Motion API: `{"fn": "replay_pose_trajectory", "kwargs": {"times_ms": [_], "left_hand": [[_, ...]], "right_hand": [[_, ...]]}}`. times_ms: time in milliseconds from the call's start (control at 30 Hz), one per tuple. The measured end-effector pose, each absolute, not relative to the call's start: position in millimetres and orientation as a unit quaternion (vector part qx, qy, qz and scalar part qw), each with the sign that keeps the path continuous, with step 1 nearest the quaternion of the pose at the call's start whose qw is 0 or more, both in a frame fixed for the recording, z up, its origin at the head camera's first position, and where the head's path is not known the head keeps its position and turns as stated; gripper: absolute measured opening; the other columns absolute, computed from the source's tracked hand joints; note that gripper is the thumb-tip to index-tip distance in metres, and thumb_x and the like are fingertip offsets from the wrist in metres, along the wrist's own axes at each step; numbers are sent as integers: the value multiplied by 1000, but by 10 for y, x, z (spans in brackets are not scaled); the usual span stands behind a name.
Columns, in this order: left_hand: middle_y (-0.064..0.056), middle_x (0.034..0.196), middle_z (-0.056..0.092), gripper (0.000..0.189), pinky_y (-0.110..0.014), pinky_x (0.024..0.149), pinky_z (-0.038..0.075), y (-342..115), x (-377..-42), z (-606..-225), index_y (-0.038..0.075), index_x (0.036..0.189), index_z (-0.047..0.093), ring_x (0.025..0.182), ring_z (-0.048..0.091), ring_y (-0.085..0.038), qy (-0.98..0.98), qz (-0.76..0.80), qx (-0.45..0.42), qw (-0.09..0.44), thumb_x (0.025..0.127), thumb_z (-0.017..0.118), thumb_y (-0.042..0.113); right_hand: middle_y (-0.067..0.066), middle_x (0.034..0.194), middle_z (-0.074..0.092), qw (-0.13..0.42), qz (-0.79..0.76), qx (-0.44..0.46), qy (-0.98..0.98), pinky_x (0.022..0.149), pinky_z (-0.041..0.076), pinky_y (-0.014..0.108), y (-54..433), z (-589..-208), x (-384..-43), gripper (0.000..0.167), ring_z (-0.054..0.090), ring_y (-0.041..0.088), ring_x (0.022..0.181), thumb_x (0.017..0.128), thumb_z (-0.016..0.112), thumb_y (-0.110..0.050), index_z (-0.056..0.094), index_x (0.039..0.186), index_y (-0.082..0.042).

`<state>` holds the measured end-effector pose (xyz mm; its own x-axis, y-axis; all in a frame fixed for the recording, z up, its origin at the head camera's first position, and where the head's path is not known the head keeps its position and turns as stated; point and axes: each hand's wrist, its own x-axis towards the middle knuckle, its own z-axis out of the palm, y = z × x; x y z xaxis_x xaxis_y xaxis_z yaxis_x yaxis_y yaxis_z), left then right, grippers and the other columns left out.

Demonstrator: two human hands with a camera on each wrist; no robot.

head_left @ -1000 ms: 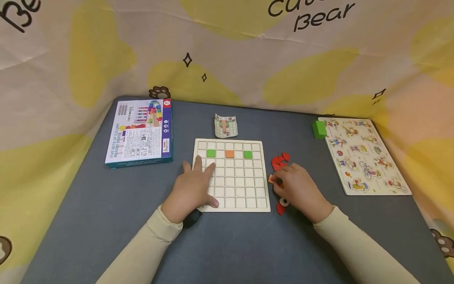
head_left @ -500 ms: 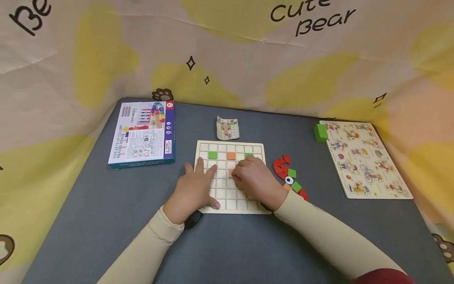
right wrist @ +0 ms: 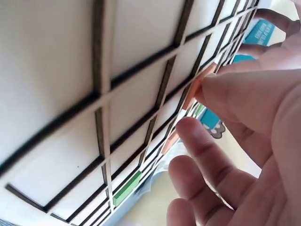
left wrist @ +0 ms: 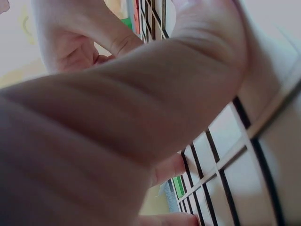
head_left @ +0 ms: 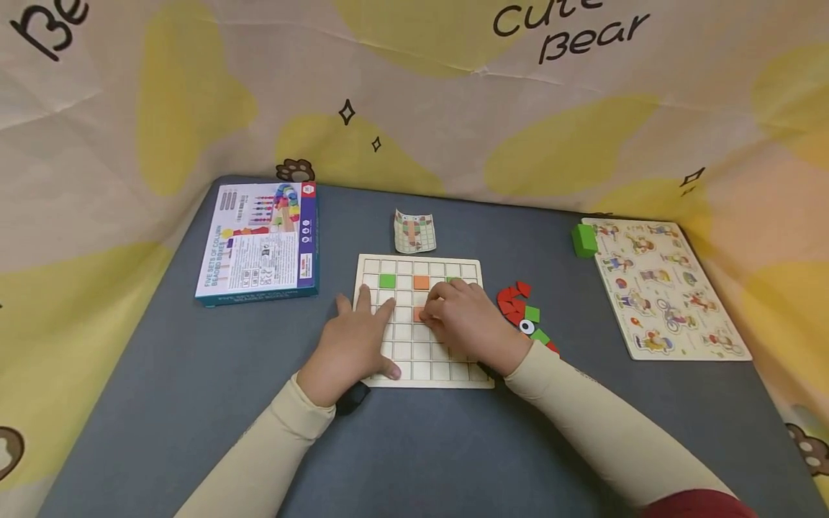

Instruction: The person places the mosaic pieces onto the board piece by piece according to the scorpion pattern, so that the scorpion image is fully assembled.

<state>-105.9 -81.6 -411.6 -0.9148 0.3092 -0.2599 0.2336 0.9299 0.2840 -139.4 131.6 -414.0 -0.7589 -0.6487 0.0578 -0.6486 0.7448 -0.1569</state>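
Note:
A pale grid board [head_left: 404, 378] lies on the table, with a green square tile [head_left: 387, 281] and an orange square tile [head_left: 421, 282] set in its upper row. My left hand [head_left: 352, 345] rests on the board's left side, fingers spread. Over the middle of the board, my right hand [head_left: 469, 320] pinches a second orange tile [right wrist: 195, 89] at a grid cell two rows below the first orange one. In the right wrist view the thumb touches this tile, while the forefinger is mostly hidden. Another green tile [right wrist: 127, 189] is partly covered by the right hand in the head view.
Right of the board lie several red pieces [head_left: 513, 306], green tiles [head_left: 532, 314] and a white ring-like eye disc [head_left: 527, 327]. A small pattern card [head_left: 414, 232] stands behind the board. A boxed toy [head_left: 255, 244] is left; a picture puzzle [head_left: 667, 288] and green block [head_left: 584, 241] are right.
My right hand has moved left from the loose pieces onto the board, bringing the orange tile to a grid cell. Over the last half second it has hardly moved. The left hand stays put.

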Motion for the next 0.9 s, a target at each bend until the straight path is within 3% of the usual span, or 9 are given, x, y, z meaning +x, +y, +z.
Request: {"fn": "replay_pose_trajectory", "kwargs": {"times_ms": [200,467,767,900], "left_hand": [[-40,162,28,118,-60,78,60,-820,-1070,-4134,8,159,48,138,30,-71,970,124,139,153,64,100,54],[-40,163,27,121,-59,76,61,-831,-1071,-4155,8,160,47,138,28,-72,971,122,142,151,62,100,55],[-40,163,26,120,-58,75,61,-836,-1068,-4143,7,160,47,140,26,-72,970,130,138,154,62,101,52],[-39,163,27,119,-58,75,61,-830,-1058,-4142,7,160,47,140,25,-71,969,136,136,154,63,101,50]], "right_hand": [[2,117,69,47,-97,-326,939,91,50,48,1373,-4043,-1406,17,60,26,109,101,73,-23,83,115,-19],[11,117,73,-13,-93,-280,955,90,53,51,2114,-3951,-1298,21,63,35,106,96,78,-13,81,117,-8],[20,126,71,18,-103,-213,972,97,50,60,2930,-4116,-1078,27,59,44,114,96,78,-12,79,122,-3],[20,121,73,-11,-84,-213,973,93,53,56,3018,-4180,-1061,25,61,41,108,92,82,-11,80,115,-1]]}}
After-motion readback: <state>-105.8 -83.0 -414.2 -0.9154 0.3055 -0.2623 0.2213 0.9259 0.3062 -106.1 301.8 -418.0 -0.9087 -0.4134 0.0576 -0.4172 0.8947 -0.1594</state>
